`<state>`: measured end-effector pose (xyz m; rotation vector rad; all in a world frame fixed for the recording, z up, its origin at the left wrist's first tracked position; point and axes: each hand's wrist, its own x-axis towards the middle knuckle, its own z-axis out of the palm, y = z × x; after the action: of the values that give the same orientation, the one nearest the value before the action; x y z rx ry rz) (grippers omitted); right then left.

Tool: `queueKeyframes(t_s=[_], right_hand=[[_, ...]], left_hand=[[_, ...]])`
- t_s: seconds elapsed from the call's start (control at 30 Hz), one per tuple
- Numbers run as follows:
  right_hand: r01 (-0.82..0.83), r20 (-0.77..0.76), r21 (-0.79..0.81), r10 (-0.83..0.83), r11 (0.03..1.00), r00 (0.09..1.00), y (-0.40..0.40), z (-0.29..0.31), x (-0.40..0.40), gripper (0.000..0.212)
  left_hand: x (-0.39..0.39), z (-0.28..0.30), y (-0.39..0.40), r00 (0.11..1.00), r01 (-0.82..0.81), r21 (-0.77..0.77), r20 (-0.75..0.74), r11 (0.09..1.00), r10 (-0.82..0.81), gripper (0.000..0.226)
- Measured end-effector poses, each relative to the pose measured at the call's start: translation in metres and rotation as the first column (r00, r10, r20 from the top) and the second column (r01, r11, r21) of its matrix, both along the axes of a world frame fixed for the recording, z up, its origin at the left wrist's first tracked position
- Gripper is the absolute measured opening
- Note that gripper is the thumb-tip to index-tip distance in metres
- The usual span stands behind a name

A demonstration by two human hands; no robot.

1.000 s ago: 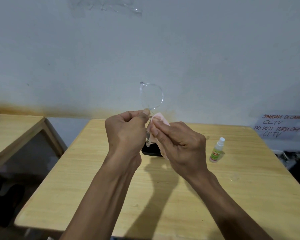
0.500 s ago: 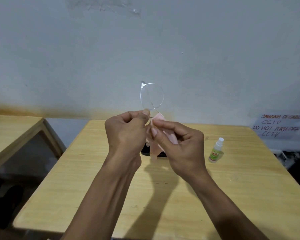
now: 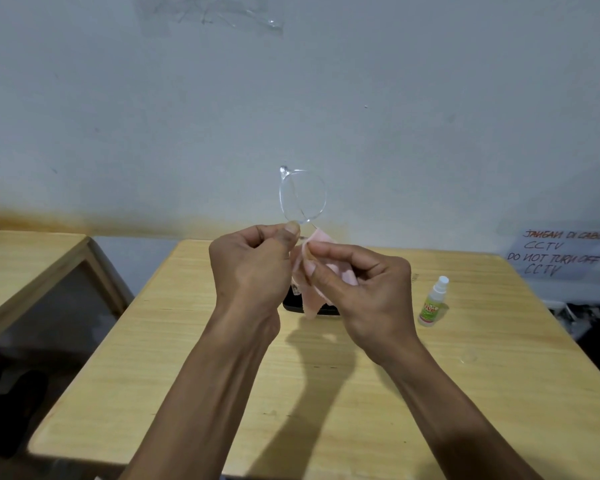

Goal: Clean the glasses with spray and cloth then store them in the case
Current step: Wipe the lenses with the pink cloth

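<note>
Since a second earlier the pink cloth point(image 3: 329, 271) had slid down, pinched by the right hand point(image 3: 364, 292), while the left hand point(image 3: 253, 268) pinched the glasses point(image 3: 302, 195) above the counter point(image 3: 465, 393) for wiping.

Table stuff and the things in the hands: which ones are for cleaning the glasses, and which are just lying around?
For the job:
glasses, pinched by the left hand
pink cloth, held by the right hand
spray bottle, standing on the table
black case, behind the hands

Just there:
paper sign on the wall
second table at the left
</note>
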<state>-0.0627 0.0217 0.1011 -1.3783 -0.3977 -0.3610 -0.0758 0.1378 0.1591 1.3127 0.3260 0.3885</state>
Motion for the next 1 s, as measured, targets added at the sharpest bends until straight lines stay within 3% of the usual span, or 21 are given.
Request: queueKeyframes(t_s=[0.57, 0.83, 1.0], right_hand=[[-0.013, 0.068, -0.109, 0.021, 0.994, 0.997, 0.0003, -0.0051, -0.003, 0.03], [-0.002, -0.075, 0.034, 0.004, 0.999, 0.997, 0.001, 0.002, -0.0018, 0.015], [0.031, -0.096, -0.04, -0.035, 0.999, 0.995, 0.0038, -0.0038, -0.0076, 0.015]], left_hand=[[-0.0011, -0.0011, -0.0007, 0.999, -0.009, -0.001, -0.03, 1.0, 0.009, 0.021], [-0.0021, -0.004, -0.0029, 1.0, 0.018, -0.025, -0.024, 1.0, -0.018, 0.016], [-0.0011, 0.0002, 0.0014, 0.999, -0.019, -0.013, -0.04, 1.0, 0.018, 0.008]])
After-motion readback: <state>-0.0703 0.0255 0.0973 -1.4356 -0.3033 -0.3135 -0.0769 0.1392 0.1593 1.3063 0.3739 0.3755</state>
